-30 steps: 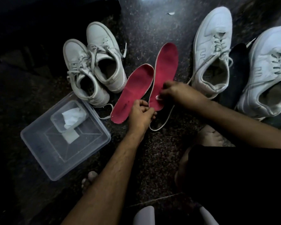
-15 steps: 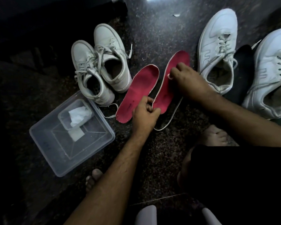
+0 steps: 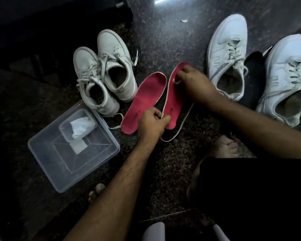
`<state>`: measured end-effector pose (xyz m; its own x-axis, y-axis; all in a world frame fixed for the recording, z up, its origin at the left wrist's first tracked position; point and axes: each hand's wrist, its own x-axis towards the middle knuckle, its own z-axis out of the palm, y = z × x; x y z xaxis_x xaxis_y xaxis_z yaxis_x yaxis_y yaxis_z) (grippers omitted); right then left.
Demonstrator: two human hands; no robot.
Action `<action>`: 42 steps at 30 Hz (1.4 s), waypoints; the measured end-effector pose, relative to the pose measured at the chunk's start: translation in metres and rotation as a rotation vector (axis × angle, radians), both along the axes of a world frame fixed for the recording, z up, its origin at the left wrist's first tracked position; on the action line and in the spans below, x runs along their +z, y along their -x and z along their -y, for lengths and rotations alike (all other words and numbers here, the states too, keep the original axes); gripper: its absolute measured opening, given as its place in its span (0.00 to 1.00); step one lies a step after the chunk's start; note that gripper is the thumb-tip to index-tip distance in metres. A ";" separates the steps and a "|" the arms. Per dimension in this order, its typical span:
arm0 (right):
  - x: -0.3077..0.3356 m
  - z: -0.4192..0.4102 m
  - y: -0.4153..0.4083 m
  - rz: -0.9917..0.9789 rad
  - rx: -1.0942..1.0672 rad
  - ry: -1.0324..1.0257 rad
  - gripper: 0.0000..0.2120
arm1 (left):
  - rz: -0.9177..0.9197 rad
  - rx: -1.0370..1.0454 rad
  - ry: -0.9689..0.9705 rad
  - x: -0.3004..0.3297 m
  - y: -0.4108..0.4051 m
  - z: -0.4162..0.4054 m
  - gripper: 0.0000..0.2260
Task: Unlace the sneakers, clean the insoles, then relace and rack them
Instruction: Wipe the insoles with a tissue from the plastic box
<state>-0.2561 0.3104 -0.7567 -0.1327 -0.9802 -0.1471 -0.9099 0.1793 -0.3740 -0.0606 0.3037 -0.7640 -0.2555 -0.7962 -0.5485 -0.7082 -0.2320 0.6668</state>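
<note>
Two pink insoles lie side by side on the dark stone floor, the left insole (image 3: 146,100) and the right insole (image 3: 175,98). A loose white shoelace (image 3: 178,129) runs along the right insole's left edge and loops past its heel. My left hand (image 3: 152,123) pinches the lace at the insoles' heel ends. My right hand (image 3: 193,82) pinches the lace's other end over the right insole's toe. A laced pair of white high-top sneakers (image 3: 104,75) stands at the left. Two white low sneakers, one (image 3: 227,56) and the other (image 3: 285,79), stand at the right.
A clear plastic box (image 3: 73,150) holding a small tub with a white cloth (image 3: 80,126) sits at the left. A black insole (image 3: 254,75) lies between the right sneakers. My bare feet (image 3: 224,146) and black shorts (image 3: 254,193) fill the lower right.
My right hand has travelled from the insole's heel up to its toe, drawing the lace out along the insole. My left hand stayed at the heel end.
</note>
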 end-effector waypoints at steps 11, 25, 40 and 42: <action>-0.001 0.005 0.001 0.096 0.167 0.029 0.10 | 0.339 -0.355 0.499 0.010 0.007 -0.008 0.24; 0.026 0.020 0.019 -0.061 0.045 -0.010 0.07 | 0.408 -0.585 0.580 -0.008 0.014 -0.015 0.33; 0.009 -0.026 -0.020 -0.094 -0.042 -0.178 0.06 | 0.271 -0.501 0.419 -0.003 0.020 0.008 0.12; 0.019 -0.024 -0.008 -0.118 -0.103 -0.103 0.06 | 0.264 -0.481 0.434 0.000 0.024 0.003 0.11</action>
